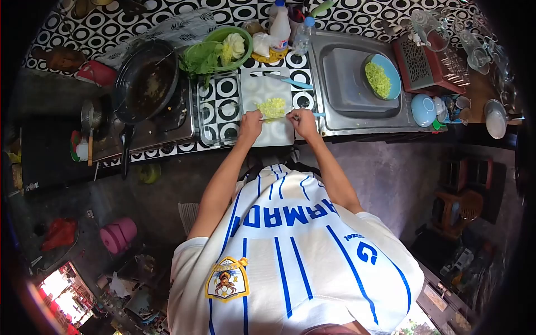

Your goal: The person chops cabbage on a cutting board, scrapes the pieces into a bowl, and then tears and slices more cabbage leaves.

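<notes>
Holds a knife (pixel 273 118) crosswise over a milky, flat, rectangular board (pixel 251 88), taking twelve o'clock as straight away from the body. Pinches with thumb and fingers of the right hand (pixel 302 121) around the inner end of the thin metal blade, leaving a smooth blue handle jutting towards three. Curls the left hand (pixel 251 121) into a loose bunch at the blade's other end, towards nine; cannot tell whether pressing on metal or on board.

Has a crumbly heap of chopped vegetable (pixel 271 104), pale yellow-green, on the board just beyond the blade, at twelve. Has also a slim blue-handled tool (pixel 297 84) lying flat between one and two, with handle reaching past the board's edge.

Stands at a counter of glossy black-and-white ringed tiles (pixel 301 100). Has beside the board, near nine, a clear rectangular dish (pixel 220 120); between nine and ten, a round black pan (pixel 146 84) with a brown-filmed inside; at eleven, a green plastic bowl (pixel 245 58) with ruffled leaves (pixel 200 60) and a pale, tightly folded head (pixel 234 46). Faces an opaque white bottle (pixel 280 28) at twelve and a clear plastic bottle (pixel 304 38) at one. Finds between two and three, in a brushed-steel sink (pixel 335 125), a pale blue bowl (pixel 394 78) heaped with fine yellow-green shreds (pixel 378 79).
</notes>
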`<act>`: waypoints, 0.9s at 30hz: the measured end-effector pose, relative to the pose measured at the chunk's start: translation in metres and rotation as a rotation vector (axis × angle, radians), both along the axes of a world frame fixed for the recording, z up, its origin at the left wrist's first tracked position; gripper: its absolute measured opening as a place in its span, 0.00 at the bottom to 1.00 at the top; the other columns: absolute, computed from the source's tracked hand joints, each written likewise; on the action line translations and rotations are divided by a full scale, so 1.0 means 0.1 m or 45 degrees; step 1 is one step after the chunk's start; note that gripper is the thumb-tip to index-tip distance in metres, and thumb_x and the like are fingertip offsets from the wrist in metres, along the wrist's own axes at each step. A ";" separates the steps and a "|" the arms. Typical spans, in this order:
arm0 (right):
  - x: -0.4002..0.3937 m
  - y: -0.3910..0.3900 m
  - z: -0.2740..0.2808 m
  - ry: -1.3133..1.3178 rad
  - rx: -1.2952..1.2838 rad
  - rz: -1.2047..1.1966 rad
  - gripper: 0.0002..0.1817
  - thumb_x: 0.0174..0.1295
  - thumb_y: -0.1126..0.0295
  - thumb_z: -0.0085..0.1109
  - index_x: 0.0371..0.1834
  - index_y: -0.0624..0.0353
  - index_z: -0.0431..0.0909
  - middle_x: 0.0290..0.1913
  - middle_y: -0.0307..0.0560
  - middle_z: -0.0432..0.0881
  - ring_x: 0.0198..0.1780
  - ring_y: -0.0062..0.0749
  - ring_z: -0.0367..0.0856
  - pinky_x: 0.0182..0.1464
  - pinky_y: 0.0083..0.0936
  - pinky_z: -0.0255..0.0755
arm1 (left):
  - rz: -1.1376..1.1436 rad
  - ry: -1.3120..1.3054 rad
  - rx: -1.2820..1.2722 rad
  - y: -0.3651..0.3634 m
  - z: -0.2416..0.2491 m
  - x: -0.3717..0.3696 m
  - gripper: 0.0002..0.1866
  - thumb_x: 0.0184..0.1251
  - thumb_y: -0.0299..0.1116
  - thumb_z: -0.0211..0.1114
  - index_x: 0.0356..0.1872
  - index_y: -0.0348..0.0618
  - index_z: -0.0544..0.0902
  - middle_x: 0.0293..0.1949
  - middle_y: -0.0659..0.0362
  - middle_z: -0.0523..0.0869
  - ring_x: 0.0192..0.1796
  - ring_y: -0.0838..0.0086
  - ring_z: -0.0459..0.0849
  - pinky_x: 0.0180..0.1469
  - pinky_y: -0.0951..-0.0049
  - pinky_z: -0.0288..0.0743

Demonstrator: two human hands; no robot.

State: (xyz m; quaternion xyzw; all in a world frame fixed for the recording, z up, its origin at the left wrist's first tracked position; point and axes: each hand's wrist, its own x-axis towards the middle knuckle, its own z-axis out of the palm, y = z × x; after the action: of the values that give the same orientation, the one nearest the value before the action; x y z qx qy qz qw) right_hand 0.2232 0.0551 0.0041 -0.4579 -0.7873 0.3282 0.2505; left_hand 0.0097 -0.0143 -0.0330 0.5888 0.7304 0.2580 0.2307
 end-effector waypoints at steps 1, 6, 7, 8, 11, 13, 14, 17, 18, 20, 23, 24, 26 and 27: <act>0.01 0.01 -0.04 -0.024 0.059 0.016 0.06 0.48 0.78 0.62 0.28 0.55 0.87 0.30 0.52 0.86 0.35 0.51 0.85 0.39 0.41 0.78 | 0.001 -0.012 0.004 0.01 -0.01 0.00 0.09 0.54 0.28 0.73 0.35 0.36 0.84 0.33 0.41 0.86 0.41 0.45 0.86 0.44 0.51 0.79; 0.00 0.09 -0.19 -0.120 0.056 0.117 0.08 0.49 0.77 0.64 0.32 0.53 0.87 0.29 0.51 0.86 0.35 0.51 0.85 0.42 0.41 0.78 | 0.005 -0.056 -0.026 0.01 0.03 -0.09 0.09 0.54 0.26 0.72 0.35 0.36 0.85 0.33 0.43 0.87 0.40 0.47 0.86 0.43 0.53 0.80; -0.01 0.08 -0.08 -0.156 0.052 0.157 0.08 0.49 0.76 0.65 0.33 0.52 0.88 0.29 0.51 0.86 0.35 0.51 0.85 0.42 0.42 0.77 | 0.009 -0.088 -0.035 0.00 0.05 -0.09 0.08 0.54 0.26 0.72 0.35 0.36 0.85 0.32 0.43 0.87 0.40 0.47 0.87 0.43 0.54 0.81; -0.07 0.04 0.22 -0.131 0.068 0.109 0.10 0.50 0.77 0.65 0.36 0.54 0.88 0.32 0.53 0.87 0.35 0.51 0.85 0.39 0.41 0.78 | 0.008 -0.123 -0.049 -0.02 0.08 -0.08 0.08 0.54 0.26 0.72 0.35 0.36 0.85 0.32 0.43 0.87 0.40 0.48 0.87 0.43 0.55 0.81; -0.15 -0.03 0.41 -0.219 0.204 0.119 0.11 0.51 0.76 0.66 0.38 0.53 0.87 0.31 0.54 0.86 0.35 0.52 0.84 0.40 0.42 0.77 | 0.016 -0.160 -0.017 0.00 0.07 -0.06 0.08 0.54 0.24 0.71 0.36 0.36 0.85 0.31 0.44 0.87 0.39 0.50 0.88 0.43 0.56 0.82; -0.19 -0.10 0.46 -0.272 0.205 0.117 0.10 0.51 0.76 0.66 0.37 0.53 0.88 0.30 0.54 0.85 0.35 0.52 0.84 0.40 0.44 0.77 | 0.033 -0.181 -0.006 -0.02 0.11 -0.07 0.08 0.54 0.23 0.70 0.36 0.36 0.85 0.32 0.44 0.88 0.39 0.50 0.88 0.43 0.57 0.82; -0.20 -0.14 0.49 -0.289 0.185 0.108 0.09 0.51 0.75 0.66 0.37 0.54 0.88 0.30 0.54 0.85 0.35 0.52 0.84 0.40 0.44 0.77 | 0.039 -0.203 -0.014 -0.03 0.12 -0.06 0.07 0.54 0.22 0.69 0.36 0.36 0.85 0.32 0.45 0.88 0.39 0.50 0.88 0.43 0.57 0.82; -0.22 -0.19 0.42 -0.327 0.127 0.105 0.08 0.52 0.75 0.65 0.36 0.54 0.88 0.30 0.54 0.86 0.36 0.52 0.85 0.40 0.44 0.77 | 0.015 -0.195 0.023 -0.04 0.21 -0.07 0.07 0.55 0.21 0.67 0.35 0.36 0.84 0.32 0.45 0.88 0.40 0.51 0.88 0.44 0.58 0.81; -0.21 -0.21 0.37 -0.338 0.105 0.108 0.08 0.52 0.75 0.65 0.36 0.54 0.88 0.31 0.54 0.86 0.36 0.52 0.85 0.41 0.44 0.77 | 0.000 -0.181 0.044 -0.05 0.20 -0.09 0.06 0.55 0.20 0.66 0.35 0.35 0.84 0.32 0.45 0.88 0.40 0.51 0.88 0.44 0.58 0.81; -0.17 -0.24 0.28 -0.264 0.126 0.091 0.08 0.52 0.76 0.64 0.35 0.55 0.88 0.31 0.54 0.86 0.36 0.52 0.85 0.41 0.44 0.78 | -0.079 -0.235 0.035 -0.05 0.19 -0.12 0.07 0.54 0.20 0.68 0.36 0.36 0.84 0.33 0.46 0.88 0.40 0.53 0.88 0.44 0.60 0.81; -0.12 -0.25 0.15 -0.228 0.092 0.088 0.07 0.52 0.76 0.63 0.33 0.56 0.87 0.31 0.54 0.86 0.37 0.53 0.85 0.42 0.43 0.78 | -0.215 -0.194 0.062 -0.03 0.25 -0.17 0.06 0.55 0.21 0.66 0.34 0.37 0.83 0.33 0.47 0.88 0.41 0.52 0.87 0.45 0.58 0.79; -0.12 -0.26 0.15 -0.229 0.068 0.091 0.07 0.51 0.77 0.63 0.33 0.56 0.87 0.32 0.54 0.86 0.37 0.53 0.85 0.42 0.42 0.78 | -0.262 -0.161 0.075 -0.03 0.25 -0.18 0.05 0.56 0.21 0.65 0.34 0.37 0.83 0.33 0.47 0.87 0.41 0.51 0.86 0.46 0.56 0.78; -0.11 -0.32 0.14 -0.193 0.105 0.096 0.07 0.51 0.77 0.62 0.32 0.58 0.86 0.32 0.54 0.86 0.38 0.53 0.85 0.42 0.42 0.78 | -0.271 -0.087 0.102 -0.01 0.25 -0.18 0.05 0.56 0.21 0.64 0.34 0.38 0.83 0.33 0.47 0.87 0.41 0.51 0.85 0.46 0.56 0.78; -0.12 -0.34 0.15 -0.175 0.125 0.099 0.07 0.50 0.78 0.62 0.32 0.59 0.86 0.32 0.54 0.86 0.38 0.53 0.85 0.42 0.42 0.78 | -0.275 -0.050 0.117 0.02 0.24 -0.18 0.05 0.56 0.21 0.64 0.34 0.38 0.84 0.33 0.47 0.86 0.41 0.51 0.85 0.46 0.56 0.77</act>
State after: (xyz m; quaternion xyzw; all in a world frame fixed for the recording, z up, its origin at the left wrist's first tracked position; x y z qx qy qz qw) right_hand 0.2116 0.0211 0.0193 -0.4355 -0.8350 0.2666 0.2050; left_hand -0.0088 -0.0127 -0.0086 0.6687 0.6456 0.2763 0.2443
